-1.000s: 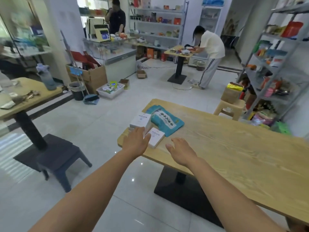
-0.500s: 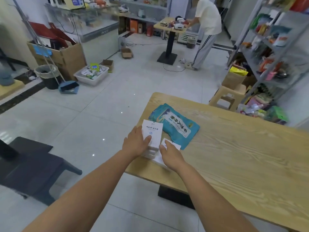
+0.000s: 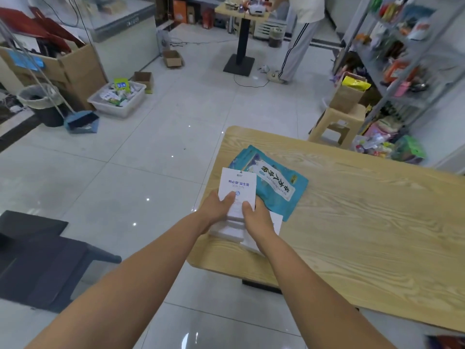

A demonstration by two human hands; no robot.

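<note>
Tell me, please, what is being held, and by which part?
A white box, gripped at its near end by the left hand and right hand, thumbs on its face.

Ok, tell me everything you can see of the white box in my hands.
The white box is a flat carton, seemingly cardboard, with blue lettering and a small blue mark on its broad face. It is tilted up, face toward the camera, over the near left corner of the wooden table. The left hand and right hand hold its lower end, thumbs on the face. Its top edge overlaps the teal pouch in view; contact unclear.
</note>
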